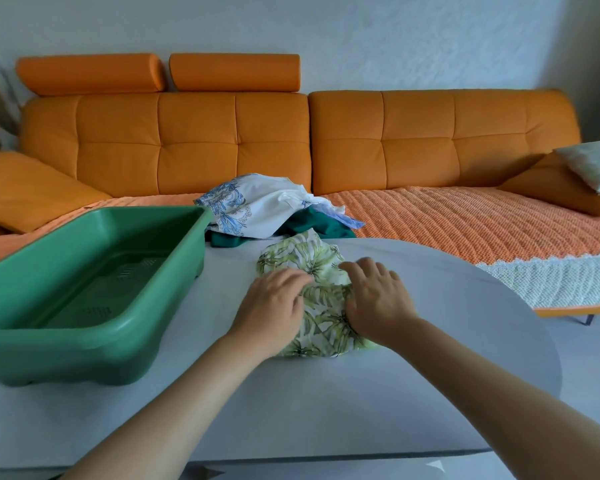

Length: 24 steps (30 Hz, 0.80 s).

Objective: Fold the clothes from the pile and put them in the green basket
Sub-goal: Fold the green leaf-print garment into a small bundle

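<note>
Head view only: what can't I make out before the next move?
In head view:
Leaf-print garment: type, fold state; left hand and right hand cover its middle.
Right hand: thumb under the palm, grip or press unclear.
Clothes pile: piece count; white floral piece covers the rest.
Green basket: left end cut by frame edge.

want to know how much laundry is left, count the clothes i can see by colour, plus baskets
green leaf-print garment: 1
white garment with blue print: 1
dark green garment: 1
pale blue piece: 1 (may belong to another garment)
green basket: 1
Total: 5 things, 4 of them clothes
</note>
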### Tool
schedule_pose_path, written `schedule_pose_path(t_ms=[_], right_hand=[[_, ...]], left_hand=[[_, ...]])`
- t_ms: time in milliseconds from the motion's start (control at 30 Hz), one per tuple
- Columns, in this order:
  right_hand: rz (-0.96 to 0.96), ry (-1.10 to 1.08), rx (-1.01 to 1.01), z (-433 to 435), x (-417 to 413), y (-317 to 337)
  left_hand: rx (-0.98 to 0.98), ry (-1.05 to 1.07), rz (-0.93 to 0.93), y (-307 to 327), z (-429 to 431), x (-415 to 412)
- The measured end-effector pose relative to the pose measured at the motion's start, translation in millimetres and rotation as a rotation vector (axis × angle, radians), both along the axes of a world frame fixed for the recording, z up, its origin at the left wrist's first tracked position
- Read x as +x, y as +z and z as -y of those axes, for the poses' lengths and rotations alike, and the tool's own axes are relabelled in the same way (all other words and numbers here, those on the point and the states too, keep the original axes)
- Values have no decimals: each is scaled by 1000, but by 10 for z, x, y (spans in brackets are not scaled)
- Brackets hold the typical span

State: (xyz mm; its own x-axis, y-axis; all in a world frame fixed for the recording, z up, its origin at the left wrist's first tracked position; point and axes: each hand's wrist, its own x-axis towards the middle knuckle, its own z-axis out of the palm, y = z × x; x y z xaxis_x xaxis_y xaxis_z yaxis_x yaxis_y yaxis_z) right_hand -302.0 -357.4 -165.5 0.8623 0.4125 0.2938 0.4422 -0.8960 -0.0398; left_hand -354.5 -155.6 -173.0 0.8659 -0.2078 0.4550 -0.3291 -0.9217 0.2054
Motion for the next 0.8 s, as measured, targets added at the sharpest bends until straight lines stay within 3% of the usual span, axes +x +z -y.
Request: schedule_pose_path(t_ms=[67,167,333,467,567,633,700,800], right_hand=[[41,167,-41,8,14,-8],[-110,316,-37,74,62,-93],[-193,308,-105,228,208,-304],[-108,213,-77,260,236,-297],[2,351,21,235,176,-241],[-76,429,37,215,106,-193],[-200,436,-81,220,62,-220],[-206,407,-235,265,111,-269]], left_hand=[[59,-58,-164,-11,110,-6],[200,-50,-431,-70,94,-11],[256,-111,-526,-143,-72,14],[47,-178,-348,-198,-157,-18],[-115,-223,-52,-234,-200,-71],[-140,-257,56,-279,-198,-113],[-126,-279,119,-325,-193,-137],[-78,-310,225,-272,-238,-168]])
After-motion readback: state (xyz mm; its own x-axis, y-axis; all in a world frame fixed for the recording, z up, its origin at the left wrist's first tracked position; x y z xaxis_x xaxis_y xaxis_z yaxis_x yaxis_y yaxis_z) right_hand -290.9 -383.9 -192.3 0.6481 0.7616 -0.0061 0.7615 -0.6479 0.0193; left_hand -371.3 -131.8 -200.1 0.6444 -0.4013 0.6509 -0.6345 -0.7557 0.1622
